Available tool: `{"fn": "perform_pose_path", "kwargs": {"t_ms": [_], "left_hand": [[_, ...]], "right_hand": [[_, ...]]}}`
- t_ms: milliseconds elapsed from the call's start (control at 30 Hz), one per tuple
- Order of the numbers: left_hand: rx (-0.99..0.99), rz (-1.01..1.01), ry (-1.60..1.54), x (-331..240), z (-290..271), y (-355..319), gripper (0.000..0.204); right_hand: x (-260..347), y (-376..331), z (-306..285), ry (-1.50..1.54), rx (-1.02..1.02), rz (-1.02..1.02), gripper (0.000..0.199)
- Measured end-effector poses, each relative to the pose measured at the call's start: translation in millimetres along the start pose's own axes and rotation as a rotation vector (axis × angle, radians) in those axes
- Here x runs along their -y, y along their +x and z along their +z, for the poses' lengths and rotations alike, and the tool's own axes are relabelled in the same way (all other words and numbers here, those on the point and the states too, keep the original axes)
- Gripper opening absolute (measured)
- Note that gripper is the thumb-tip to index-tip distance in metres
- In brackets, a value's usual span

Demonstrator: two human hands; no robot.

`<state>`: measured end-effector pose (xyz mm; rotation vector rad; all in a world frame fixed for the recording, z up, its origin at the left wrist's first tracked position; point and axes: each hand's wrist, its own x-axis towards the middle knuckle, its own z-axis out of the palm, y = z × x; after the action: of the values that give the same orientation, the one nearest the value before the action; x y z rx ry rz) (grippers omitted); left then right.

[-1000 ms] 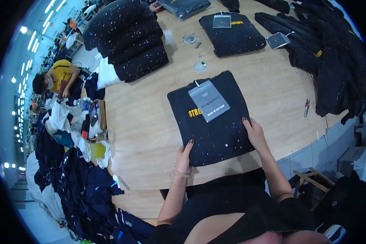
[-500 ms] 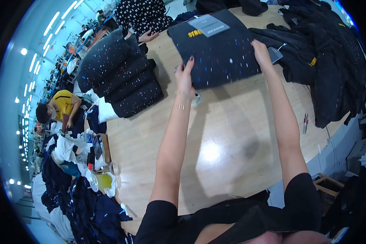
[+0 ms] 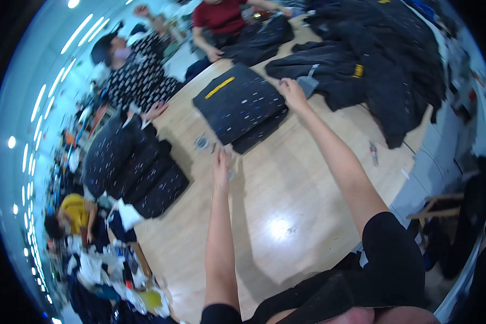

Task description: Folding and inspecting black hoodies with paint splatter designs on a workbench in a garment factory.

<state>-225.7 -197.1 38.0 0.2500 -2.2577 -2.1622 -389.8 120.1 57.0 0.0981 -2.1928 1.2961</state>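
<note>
A folded black garment (image 3: 245,110) with white and blue specks and a yellow strip near its upper left edge lies on the table. Just below its near left corner is my left hand (image 3: 221,164), apart from the cloth, fingers stretched out and somewhat blurred. My right hand (image 3: 294,96) is at the garment's right edge, its fingers pointing left; blur hides whether they grip the cloth. Right behind that hand is a grey hang tag (image 3: 308,85) by the loose black garments (image 3: 372,70). A small roll of tape (image 3: 201,142) sits left of the folded garment.
A stack of folded speckled black garments (image 3: 137,167) stands on the left of the wooden table (image 3: 308,216). Pens or snips (image 3: 373,154) lie at right. Across the table are a person in a patterned top (image 3: 140,75) and another in a red top (image 3: 218,19).
The folded garment, held up by both hands before, is now down on the table. My left hand has come off it. The view has shifted, showing more of the people opposite.
</note>
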Motion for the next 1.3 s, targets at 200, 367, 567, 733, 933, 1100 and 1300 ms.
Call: {"fn": "perform_pose_path", "kwargs": {"t_ms": [200,367,567,733,933,1100,1300], "left_hand": [[-0.004,0.132,0.297,38.8,-49.0,-216.5,0.024],[-0.047,0.083,0.203,54.0,-50.2,-283.3,0.021],[-0.02,0.06,0.172,57.3,-37.4,-297.3,0.021],[0.033,0.139,0.275,42.0,-20.6,-312.6,0.019],[0.009,0.332,0.33,0.6,-10.4,-299.3,0.021],[-0.024,0.391,0.288,-35.5,-2.1,-296.6,0.022],[0.024,0.435,0.233,-45.7,11.1,-291.5,0.025]], "right_hand": [[33.2,-78.3,-175.4,-1.175,-0.569,0.195,0.082],[-46.9,-70.2,-303.6,-0.862,-0.36,0.71,0.069],[-3.7,20.9,-369.3,-0.27,-0.625,0.308,0.044],[111.2,87.6,-373.0,-0.171,-0.595,-0.166,0.044],[248.5,101.9,-322.9,0.095,-0.571,-0.432,0.037],[314.6,124.3,-304.6,0.262,-0.638,-0.467,0.032],[317.6,127.9,-297.7,0.369,-0.686,-0.432,0.026]]}}
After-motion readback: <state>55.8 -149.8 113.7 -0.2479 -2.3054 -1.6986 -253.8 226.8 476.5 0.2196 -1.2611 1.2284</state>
